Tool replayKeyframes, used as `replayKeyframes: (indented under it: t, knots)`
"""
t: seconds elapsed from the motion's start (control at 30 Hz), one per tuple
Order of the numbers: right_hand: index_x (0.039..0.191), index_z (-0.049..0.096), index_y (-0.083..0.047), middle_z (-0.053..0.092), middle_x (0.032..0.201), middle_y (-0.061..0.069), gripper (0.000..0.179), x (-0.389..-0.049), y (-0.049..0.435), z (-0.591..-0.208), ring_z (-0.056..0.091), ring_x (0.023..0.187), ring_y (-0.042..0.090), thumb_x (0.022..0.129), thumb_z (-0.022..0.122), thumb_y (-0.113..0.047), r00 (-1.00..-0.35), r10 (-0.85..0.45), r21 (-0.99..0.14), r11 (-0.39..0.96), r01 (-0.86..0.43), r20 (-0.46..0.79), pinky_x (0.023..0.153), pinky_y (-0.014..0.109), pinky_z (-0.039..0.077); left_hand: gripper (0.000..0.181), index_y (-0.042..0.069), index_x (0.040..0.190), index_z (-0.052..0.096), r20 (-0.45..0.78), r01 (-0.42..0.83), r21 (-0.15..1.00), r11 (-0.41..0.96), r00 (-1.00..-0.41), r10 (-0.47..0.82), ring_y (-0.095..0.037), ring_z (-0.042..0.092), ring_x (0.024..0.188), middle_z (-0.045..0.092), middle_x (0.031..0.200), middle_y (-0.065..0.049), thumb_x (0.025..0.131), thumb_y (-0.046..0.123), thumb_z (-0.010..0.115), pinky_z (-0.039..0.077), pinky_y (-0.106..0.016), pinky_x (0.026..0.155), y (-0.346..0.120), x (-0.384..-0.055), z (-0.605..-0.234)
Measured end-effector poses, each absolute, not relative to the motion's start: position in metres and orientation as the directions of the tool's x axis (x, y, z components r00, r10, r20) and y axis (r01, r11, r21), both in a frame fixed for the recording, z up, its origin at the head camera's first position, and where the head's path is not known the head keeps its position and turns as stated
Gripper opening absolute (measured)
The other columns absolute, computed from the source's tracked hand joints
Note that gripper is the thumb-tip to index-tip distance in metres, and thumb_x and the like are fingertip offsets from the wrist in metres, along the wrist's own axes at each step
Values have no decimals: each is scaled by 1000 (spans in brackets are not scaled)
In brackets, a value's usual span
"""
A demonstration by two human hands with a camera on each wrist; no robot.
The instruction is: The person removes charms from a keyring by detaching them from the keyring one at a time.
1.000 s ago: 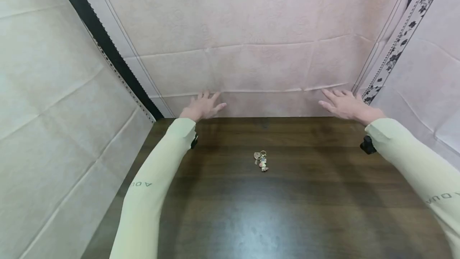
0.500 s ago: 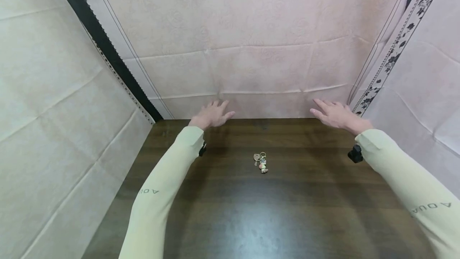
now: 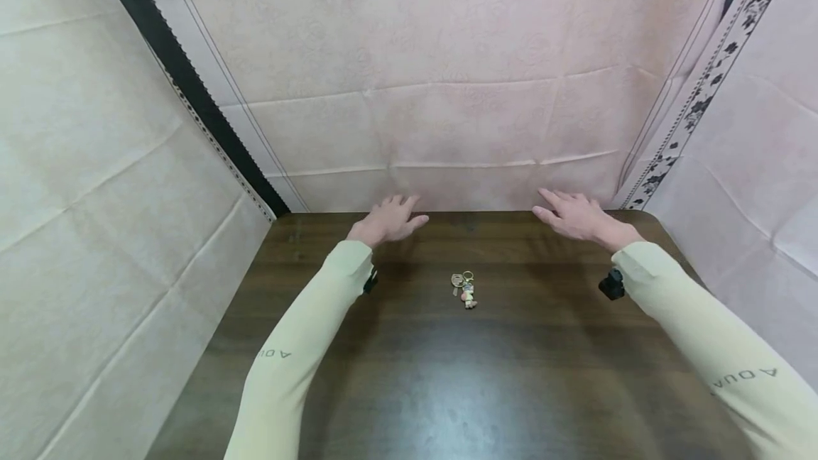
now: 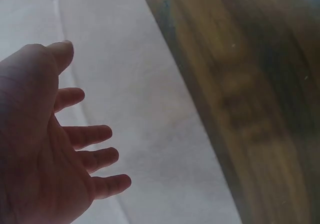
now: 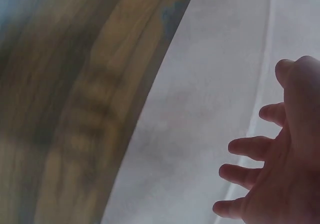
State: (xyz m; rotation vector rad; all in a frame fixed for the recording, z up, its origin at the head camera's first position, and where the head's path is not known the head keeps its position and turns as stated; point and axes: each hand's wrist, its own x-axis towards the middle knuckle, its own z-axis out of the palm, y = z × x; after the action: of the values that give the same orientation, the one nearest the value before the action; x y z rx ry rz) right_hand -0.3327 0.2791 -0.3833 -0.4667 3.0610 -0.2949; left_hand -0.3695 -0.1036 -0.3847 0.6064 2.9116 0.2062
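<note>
A small keychain (image 3: pixel 469 292) with a figurine charm, a ring and a round metal tag lies near the middle of the dark wooden table (image 3: pixel 460 360). Over the table's far edge, left of the keychain, my left hand (image 3: pixel 388 220) is held with fingers spread and nothing in it. My right hand (image 3: pixel 578 217) is raised in the same way to the right of the keychain. Both wrist views show an empty palm, the left hand (image 4: pixel 55 149) and the right hand (image 5: pixel 280 159), with the fingers apart. Neither hand touches the keychain.
Pale cloth (image 3: pixel 460 112) hangs behind the table's far edge. More cloth covers the left side (image 3: pixel 128 233) and the right side (image 3: pixel 754 162), the latter with a black floral border (image 3: pixel 709 84). A dark strip (image 3: pixel 192 84) runs along the left corner.
Both hands have moved inward toward each other and slightly closer to me, fingers still spread. The keychain has stayed where it was on the table.
</note>
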Motion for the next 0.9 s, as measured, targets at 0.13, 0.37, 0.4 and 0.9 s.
replayKeyframes:
  t: [0.13, 0.37, 0.4, 0.9]
  knots:
    - [154, 28, -6, 34, 154, 26, 70, -327, 270, -394, 34, 136, 55, 103, 31, -55, -949, -314, -221, 925, -309, 12, 103, 73, 30, 64, 23, 156, 22, -139, 391, 165, 905, -900, 414, -37, 24, 148, 28, 159, -14, 102, 54, 37, 24, -60, 117, -99, -367, -397]
    - [151, 32, -3, 37, 152, 27, 68, -318, 249, -413, 37, 135, 53, 104, 32, -51, -933, -360, -310, 886, -344, 4, 106, 67, 34, 54, 21, 149, 38, -144, 416, 220, 882, -881, 451, -32, 38, 141, 37, 155, -9, 102, 46, 45, 36, -54, 112, -89, -358, -410]
    - [151, 32, -3, 38, 152, 27, 67, -316, 247, -415, 38, 136, 52, 104, 34, -51, -932, -361, -328, 881, -341, 0, 106, 66, 34, 54, 21, 149, 39, -144, 423, 230, 876, -876, 461, -31, 39, 140, 38, 154, -9, 102, 45, 46, 37, -54, 112, -87, -357, -411]
    - [149, 34, -2, 43, 148, 28, 64, -293, 213, -444, 43, 134, 45, 104, 39, -47, -923, -377, -473, 828, -302, -71, 107, 61, 37, 47, 15, 144, 46, -150, 446, 380, 810, -835, 530, -21, 54, 123, 50, 143, -9, 102, 37, 50, 45, -40, 106, -74, -335, -440]
